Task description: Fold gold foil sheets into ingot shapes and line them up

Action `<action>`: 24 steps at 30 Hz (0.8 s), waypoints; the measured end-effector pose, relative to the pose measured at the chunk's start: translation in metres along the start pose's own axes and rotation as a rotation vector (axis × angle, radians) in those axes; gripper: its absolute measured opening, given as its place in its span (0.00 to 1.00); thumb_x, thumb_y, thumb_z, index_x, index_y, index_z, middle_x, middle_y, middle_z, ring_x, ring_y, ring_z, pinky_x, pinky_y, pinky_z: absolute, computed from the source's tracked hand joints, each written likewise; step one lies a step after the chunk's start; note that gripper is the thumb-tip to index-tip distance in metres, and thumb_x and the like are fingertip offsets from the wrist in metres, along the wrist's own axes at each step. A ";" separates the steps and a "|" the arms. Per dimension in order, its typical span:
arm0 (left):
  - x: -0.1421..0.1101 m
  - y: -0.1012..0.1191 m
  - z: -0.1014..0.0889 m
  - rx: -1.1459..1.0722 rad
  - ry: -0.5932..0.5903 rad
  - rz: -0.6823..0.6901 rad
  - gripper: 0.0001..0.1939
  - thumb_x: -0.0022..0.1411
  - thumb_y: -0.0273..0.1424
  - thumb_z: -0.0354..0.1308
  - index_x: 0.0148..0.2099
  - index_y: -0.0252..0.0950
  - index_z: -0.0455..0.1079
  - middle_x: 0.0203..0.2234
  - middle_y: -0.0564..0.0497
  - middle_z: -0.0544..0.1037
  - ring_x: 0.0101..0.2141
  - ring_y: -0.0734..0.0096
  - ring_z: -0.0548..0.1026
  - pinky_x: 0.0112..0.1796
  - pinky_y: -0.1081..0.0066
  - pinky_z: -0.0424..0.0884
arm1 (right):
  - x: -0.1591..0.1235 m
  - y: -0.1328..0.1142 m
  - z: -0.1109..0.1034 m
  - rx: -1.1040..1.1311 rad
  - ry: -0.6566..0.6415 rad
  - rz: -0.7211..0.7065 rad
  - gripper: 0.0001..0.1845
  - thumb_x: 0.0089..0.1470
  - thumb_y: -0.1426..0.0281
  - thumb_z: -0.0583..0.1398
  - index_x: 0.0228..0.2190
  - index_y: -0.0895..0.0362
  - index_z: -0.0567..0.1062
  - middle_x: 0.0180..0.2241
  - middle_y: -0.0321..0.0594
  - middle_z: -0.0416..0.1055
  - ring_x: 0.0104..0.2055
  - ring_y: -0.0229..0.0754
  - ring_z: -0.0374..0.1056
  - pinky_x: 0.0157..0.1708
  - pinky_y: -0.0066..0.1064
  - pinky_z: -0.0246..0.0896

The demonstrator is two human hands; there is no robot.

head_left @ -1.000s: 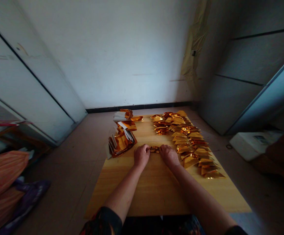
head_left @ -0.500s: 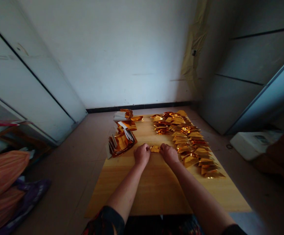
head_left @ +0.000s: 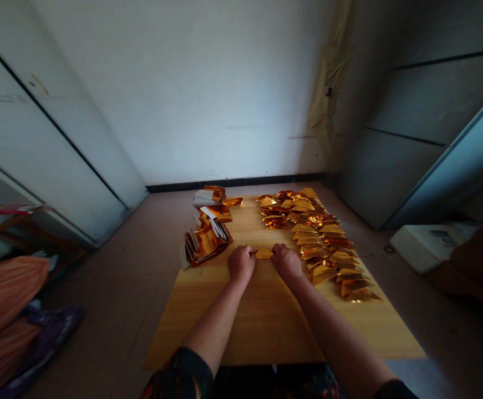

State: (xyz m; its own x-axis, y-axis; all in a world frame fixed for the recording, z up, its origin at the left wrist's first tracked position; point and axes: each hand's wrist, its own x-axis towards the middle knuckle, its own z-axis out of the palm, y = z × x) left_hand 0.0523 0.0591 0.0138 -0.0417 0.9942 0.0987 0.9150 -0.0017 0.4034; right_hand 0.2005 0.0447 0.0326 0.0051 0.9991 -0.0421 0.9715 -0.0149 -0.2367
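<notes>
Between my two hands, over the middle of the wooden board [head_left: 266,316], is a small piece of gold foil paper [head_left: 264,254]. My left hand [head_left: 242,261] pinches its left end, fingers closed. At the other end my right hand [head_left: 286,260] grips it the same way. Just left of my left hand lies a stack of gold foil sheets [head_left: 208,243] with white backs. Beyond my right hand spread rows of folded gold foil pieces [head_left: 324,244], several of them overlapping.
Farther back on the board are another bundle of foil paper [head_left: 209,195] and a loose foil piece [head_left: 233,202]. A pale wall [head_left: 233,111] rises behind. Orange and purple bags [head_left: 8,299] sit at the left; a white box [head_left: 418,246] stands on the floor at right.
The foil piece between my hands looks flatter and smoother than before. Both hands have hardly moved, and the other foil lies as it was.
</notes>
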 end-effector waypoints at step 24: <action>0.007 -0.025 -0.010 -0.080 -0.143 0.268 0.09 0.55 0.29 0.58 0.38 0.44 0.77 0.34 0.53 0.79 0.39 0.69 0.72 0.41 0.71 0.63 | 0.012 -0.005 -0.001 0.089 -0.111 0.007 0.12 0.54 0.71 0.52 0.37 0.55 0.75 0.40 0.42 0.73 0.41 0.40 0.69 0.33 0.26 0.56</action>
State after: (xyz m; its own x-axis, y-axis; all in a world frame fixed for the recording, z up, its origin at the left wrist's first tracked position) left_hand 0.0251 0.0651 0.0132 0.2586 0.9623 0.0846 0.8510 -0.2684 0.4514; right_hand 0.1961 0.0564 0.0346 -0.0192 0.9884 -0.1503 0.9466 -0.0304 -0.3210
